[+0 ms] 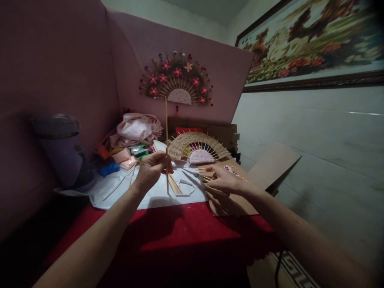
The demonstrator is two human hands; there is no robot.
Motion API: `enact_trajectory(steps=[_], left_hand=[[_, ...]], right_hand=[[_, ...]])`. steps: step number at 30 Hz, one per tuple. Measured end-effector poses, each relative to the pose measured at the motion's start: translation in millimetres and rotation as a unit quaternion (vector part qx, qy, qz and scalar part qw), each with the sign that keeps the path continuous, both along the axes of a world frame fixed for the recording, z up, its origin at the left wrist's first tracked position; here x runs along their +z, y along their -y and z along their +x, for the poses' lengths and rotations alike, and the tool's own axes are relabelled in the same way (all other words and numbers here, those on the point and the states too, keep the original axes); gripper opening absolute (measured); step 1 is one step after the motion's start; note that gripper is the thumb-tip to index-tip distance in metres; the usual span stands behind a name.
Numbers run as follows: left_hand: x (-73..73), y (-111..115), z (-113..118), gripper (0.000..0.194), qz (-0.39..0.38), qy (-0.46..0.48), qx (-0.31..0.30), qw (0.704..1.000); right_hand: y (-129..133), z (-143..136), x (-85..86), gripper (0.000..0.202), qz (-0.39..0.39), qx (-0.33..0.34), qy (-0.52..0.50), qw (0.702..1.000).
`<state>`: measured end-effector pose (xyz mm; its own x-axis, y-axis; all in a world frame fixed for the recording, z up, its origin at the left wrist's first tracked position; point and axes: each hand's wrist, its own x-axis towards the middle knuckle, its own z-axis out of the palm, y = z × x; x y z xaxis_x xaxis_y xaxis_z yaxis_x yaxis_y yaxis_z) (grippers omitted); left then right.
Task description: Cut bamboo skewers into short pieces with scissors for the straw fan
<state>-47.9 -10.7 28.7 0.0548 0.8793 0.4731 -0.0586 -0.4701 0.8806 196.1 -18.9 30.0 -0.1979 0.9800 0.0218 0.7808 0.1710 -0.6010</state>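
Thin wooden stick [166,124] stands at the center of the frame, its long axis near vertical, one end pointing up before the pink panel [126,60], the other down over a white sheet [120,198] on the red-covered worktop [168,224]. The left hand [153,166] pinches it a little below the middle in a narrow grip, its fingers hiding a short length; whether the lower tip touches the sheet is hard to tell. Right of center, the right hand [223,179] holds scissors [205,180], blades pointing left toward the stick and apart from it; fingers cover part of the handles. A bundle of sticks [174,185] lies just beside the lower end, partly hidden by the left hand. Behind sits a woven fan [187,142]. A framed picture [300,44] is cut off at upper right; at left, a purple container [64,156] is blurred and dim. The frame's edges crop both forearms.
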Motion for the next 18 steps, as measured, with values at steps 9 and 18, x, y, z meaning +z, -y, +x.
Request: enact_trajectory(steps=[9,18], left_hand=[[3.8,2.4,-1.5,0.023,0.003,0.034,-0.015,0.999],[11.4,20.9,0.2,0.022,-0.113,0.070,-0.187,0.973]], right_hand=[[33.4,10.0,5.4,0.034,-0.044,0.060,-0.213,0.974],[57.6,6.6,16.6,0.052,-0.018,0.160,-0.163,0.973]])
